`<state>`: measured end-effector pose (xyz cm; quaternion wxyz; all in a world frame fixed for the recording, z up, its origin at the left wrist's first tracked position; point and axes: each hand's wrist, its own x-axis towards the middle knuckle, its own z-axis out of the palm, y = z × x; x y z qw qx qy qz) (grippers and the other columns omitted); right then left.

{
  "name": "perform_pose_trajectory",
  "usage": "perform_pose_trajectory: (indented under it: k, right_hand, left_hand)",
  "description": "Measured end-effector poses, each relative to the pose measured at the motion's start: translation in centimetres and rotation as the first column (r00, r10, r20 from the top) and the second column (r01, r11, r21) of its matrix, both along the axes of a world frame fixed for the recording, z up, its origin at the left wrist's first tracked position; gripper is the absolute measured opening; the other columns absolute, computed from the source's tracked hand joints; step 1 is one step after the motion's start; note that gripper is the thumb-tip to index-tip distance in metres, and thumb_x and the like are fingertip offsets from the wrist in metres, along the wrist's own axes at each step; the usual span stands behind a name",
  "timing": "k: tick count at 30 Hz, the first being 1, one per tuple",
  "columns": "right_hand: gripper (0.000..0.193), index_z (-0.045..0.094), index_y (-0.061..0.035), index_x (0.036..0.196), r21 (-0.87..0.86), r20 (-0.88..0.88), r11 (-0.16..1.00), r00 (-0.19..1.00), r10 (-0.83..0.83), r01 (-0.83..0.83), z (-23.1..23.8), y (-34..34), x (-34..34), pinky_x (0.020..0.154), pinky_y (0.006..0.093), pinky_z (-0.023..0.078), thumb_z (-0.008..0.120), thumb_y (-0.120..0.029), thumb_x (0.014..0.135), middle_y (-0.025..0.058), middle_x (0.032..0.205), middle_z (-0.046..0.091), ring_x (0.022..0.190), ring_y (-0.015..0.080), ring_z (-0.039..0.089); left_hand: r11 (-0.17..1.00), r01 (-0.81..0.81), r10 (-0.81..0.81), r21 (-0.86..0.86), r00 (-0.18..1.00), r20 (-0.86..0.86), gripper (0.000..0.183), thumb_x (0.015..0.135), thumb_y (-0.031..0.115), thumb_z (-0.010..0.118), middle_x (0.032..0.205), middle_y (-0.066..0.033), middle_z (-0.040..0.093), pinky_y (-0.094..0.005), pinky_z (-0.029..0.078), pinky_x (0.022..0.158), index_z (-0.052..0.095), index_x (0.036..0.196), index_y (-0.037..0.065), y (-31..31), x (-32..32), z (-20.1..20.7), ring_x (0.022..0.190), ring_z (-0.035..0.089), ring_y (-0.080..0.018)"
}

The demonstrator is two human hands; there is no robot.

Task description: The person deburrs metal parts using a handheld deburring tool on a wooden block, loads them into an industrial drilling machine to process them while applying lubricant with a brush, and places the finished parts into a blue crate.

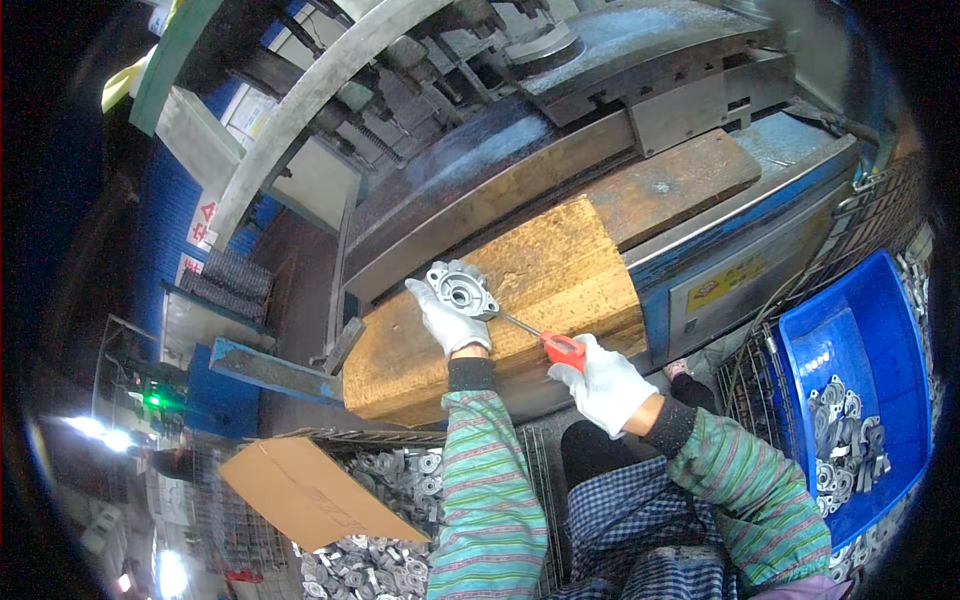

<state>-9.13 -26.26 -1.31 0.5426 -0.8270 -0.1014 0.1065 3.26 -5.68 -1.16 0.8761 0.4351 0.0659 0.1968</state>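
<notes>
Over a thick wooden block (570,262), my gloved left hand (452,322) grips a grey cast-metal housing (462,288) with a round recess and bolt ears. My right hand (610,388), also in a white glove, is closed around the red handle of a scraper-like tool (564,350). The tool's thin metal shaft reaches to the housing's lower right edge. Whether its tip is a blade or a point cannot be seen.
Behind the block stands a machine (480,160) with a metal bed. A blue bin (860,320) at right holds several similar castings. At lower left, a wire basket of castings (365,570) is partly covered by a cardboard sheet (315,490).
</notes>
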Motion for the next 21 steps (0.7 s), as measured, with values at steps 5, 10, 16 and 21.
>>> perform_pose_trajectory:
  k: [5,10,16,21]
  right_hand:
    - [0.038,0.047,-0.0010,0.108,0.001,-0.027,1.000,1.000,0.005,-0.005,-0.3,0.0,0.1,0.071,0.0493,0.049,0.056,-0.034,0.090,0.0291,0.084,0.063,0.082,0.0464,0.061]
    - [0.038,0.047,-0.0010,0.108,0.033,0.048,0.999,0.998,-0.044,0.043,-1.2,0.1,0.1,0.070,0.0500,0.049,0.056,-0.034,0.090,0.0291,0.083,0.063,0.082,0.0465,0.061]
    - [0.038,0.048,-0.0013,0.109,0.073,0.035,0.997,0.999,-0.024,0.022,-2.2,0.3,0.2,0.070,0.0497,0.049,0.056,-0.033,0.089,0.0284,0.083,0.063,0.081,0.0461,0.062]
    - [0.039,0.050,-0.0004,0.110,0.094,0.061,0.994,0.997,-0.054,0.048,-1.9,-0.3,0.4,0.074,0.0487,0.049,0.057,-0.033,0.089,0.0282,0.087,0.063,0.085,0.0461,0.061]
  left_hand:
    - [1.000,-0.002,0.002,-0.030,1.000,0.001,0.049,0.093,0.059,0.040,0.087,-0.0067,0.060,-0.0406,0.052,0.062,0.054,0.094,0.012,-0.2,-0.1,0.2,0.076,0.060,-0.0248]
    - [0.997,-0.082,0.082,-0.010,0.996,-0.020,0.048,0.093,0.058,0.042,0.086,-0.0060,0.061,-0.0403,0.052,0.063,0.055,0.094,0.012,-0.6,-0.2,0.4,0.075,0.060,-0.0245]
    - [0.988,-0.126,0.137,-0.094,0.983,0.122,0.046,0.093,0.057,0.043,0.085,-0.0040,0.061,-0.0332,0.050,0.059,0.056,0.089,0.013,-0.4,-0.4,-0.1,0.072,0.059,-0.0203]
    - [0.989,0.117,-0.109,-0.087,0.990,0.089,0.039,0.094,0.050,0.046,0.083,-0.0030,0.060,-0.0334,0.046,0.055,0.054,0.078,0.015,1.4,0.2,-0.1,0.072,0.059,-0.0203]
